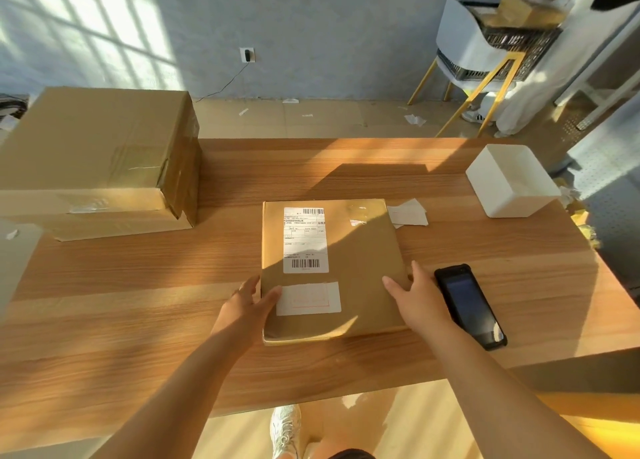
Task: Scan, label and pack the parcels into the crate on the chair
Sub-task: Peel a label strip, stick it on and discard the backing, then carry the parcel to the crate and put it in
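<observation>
- A pale shoe [287, 431] shows under the near edge of the wooden table [138, 320]; the rest of the person's body is cut off by the frame.
- The left hand [254, 301] grips the left edge of the flat brown cardboard parcel [360, 268], thumb on top; its fingers are hidden along the side.
- The right hand [417, 297] grips the right edge in the same way, thumb on the top face.
- The parcel lies flat on the middle of the table, its long axis running away from the person, the far end leaning slightly left.
- A white label with a faint red frame [308, 298] sits by the near edge; its writing is too pale to read.
- Beyond it, a white shipping label [304, 240] carries a barcode at each end; the print is too small to read.
- A black handheld scanner [471, 306] lies just right of the right hand, screen dark.
- White paper slips [408, 214] rest at the parcel's far right corner.
- An open white rectangular box [509, 181] stands far right; a large taped brown cardboard box [97, 153] far left.
- Beyond the table, a white chair with yellow legs [464, 42] holds a black lattice crate [519, 39] with brown parcels [530, 11], partly cut off at the top.
</observation>
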Demonstrator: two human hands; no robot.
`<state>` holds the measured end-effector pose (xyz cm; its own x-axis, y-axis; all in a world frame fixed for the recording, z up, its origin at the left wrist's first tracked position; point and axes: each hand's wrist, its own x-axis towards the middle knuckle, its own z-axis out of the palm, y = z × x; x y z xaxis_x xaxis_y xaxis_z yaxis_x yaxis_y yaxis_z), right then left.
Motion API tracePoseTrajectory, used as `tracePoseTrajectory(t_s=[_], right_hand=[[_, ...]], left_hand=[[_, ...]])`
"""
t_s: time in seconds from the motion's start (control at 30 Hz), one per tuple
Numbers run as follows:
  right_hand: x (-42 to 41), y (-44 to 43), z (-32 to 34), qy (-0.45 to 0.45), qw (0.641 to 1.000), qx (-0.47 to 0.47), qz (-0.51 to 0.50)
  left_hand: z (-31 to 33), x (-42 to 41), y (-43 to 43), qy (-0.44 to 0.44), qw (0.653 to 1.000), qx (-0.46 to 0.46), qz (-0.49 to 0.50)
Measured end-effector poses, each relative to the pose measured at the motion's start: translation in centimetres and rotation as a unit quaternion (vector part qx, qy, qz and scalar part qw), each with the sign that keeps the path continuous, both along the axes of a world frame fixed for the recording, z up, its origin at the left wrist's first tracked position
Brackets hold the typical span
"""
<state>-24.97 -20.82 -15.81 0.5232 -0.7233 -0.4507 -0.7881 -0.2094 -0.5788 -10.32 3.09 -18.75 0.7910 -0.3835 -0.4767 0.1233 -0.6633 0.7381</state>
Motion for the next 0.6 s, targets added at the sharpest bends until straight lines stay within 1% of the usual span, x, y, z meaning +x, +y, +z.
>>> tracePoseTrajectory(t_s=[0.07,0.2,0.4,0.47,0.53,0.6], right_hand=[[-0.2,-0.4,-0.2,-0.008,0.999,0.035,0.008],[-1.2,-0.7,-0.2,-0.038,0.998,0.021,0.037],[-2.7,0.8,1.1,-0.075,0.991,-0.034,0.107],[-2.8,1.7,1.6,-0.063,0.988,-0.054,0.133],[-2.7,2.8,1.9,-0.061,0.987,-0.047,0.144],[-2.1,4.8,2.2,-0.084,0.983,-0.033,0.161]], left_hand=[[0.2,-0.5,-0.1,0.001,1.0,-0.004,-0.01],[1.0,-1.9,0.4,-0.014,1.0,-0.014,0.001],[2.6,-5.2,3.7,-0.038,0.994,-0.074,0.074],[3.2,-6.4,5.3,-0.048,0.989,-0.093,0.109],[3.6,-7.4,7.1,-0.052,0.984,-0.098,0.139],[4.1,-8.4,9.5,-0.062,0.98,-0.094,0.166]])
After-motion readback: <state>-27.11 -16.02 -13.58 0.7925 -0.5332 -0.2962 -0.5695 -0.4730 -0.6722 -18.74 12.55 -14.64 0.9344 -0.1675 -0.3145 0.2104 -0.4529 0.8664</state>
